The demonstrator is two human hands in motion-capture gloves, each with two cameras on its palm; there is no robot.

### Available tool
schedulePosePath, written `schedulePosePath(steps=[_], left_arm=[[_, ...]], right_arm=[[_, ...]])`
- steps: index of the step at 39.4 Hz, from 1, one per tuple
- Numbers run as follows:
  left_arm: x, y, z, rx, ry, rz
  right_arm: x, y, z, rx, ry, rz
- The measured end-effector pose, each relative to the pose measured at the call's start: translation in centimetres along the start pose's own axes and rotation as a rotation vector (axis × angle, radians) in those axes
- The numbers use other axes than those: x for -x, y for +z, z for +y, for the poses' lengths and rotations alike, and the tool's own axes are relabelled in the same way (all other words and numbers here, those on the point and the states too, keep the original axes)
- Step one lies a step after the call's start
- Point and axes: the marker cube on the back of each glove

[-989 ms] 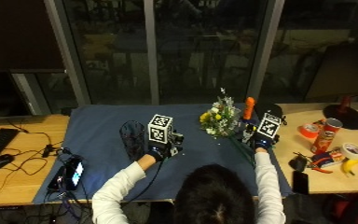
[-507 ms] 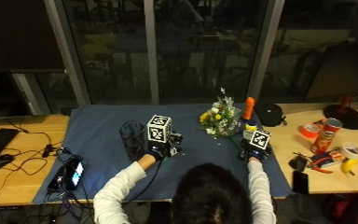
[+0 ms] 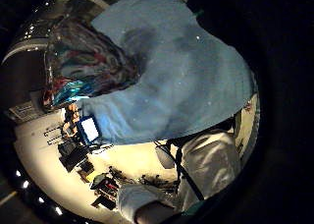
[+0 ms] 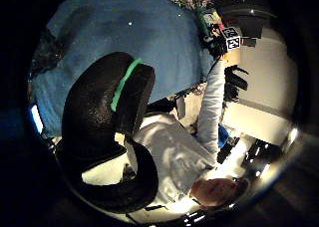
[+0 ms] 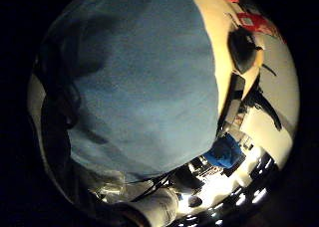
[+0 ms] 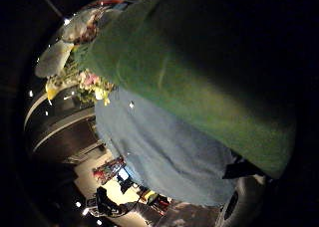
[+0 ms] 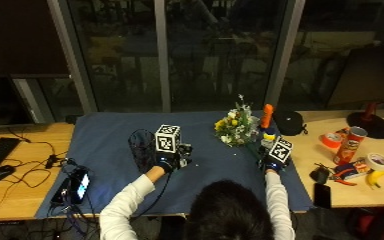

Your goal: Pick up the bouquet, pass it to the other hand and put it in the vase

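Green, thick stem of the bouquet (image 7: 235,127) fills the right hand (image 7: 272,161); its grasp is unclear.

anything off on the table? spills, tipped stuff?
Nothing spilled. The bouquet lies on its side on the blue cloth, stems toward the right hand, not in a vase. No damage visible.

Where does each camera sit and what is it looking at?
Outside view: above and behind the head, facing the blue tablecloth; head, arms, left hand, right hand.
Left little-finger side: faces the cloth; white sleeve.
Left thumb side: faces the cloth; curled black fingers.
Right little-finger side: faces the cloth; sleeve.
Right thumb side: faces the green-stemmed flower bouquet, shared with outside view.
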Motion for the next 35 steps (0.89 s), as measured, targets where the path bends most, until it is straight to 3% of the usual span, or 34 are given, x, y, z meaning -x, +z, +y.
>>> schedulePosePath(steps=[5, 11, 18, 23, 31, 35], left_arm=[[0.3, 0.3, -0.2, 0.005, -0.005, 0.01], [0.6, 0.4, -0.4, 0.024, -0.007, 0.029], [0.6, -0.8, -0.3, -0.05, 0.007, 0.12], [-0.4, -1.8, -1.2, -0.108, 0.029, 0.232], [-2.6, -4.9, -2.4, -0.252, 0.118, 0.489], [-2.9, -5.7, -2.6, -0.352, 0.12, 0.545]], right_arm=[[0.2, 0.2, 0.9, -0.007, -0.039, -0.02], [1.5, -1.0, 0.9, -0.252, -0.116, -0.211], [4.0, -3.1, 3.8, -0.123, -0.18, -0.599], [6.4, -5.0, 6.3, -0.195, -0.177, -0.681], [11.8, -7.2, 11.2, -0.237, -0.293, -1.035], [13.2, -7.8, 12.6, -0.322, -0.325, -1.117]])
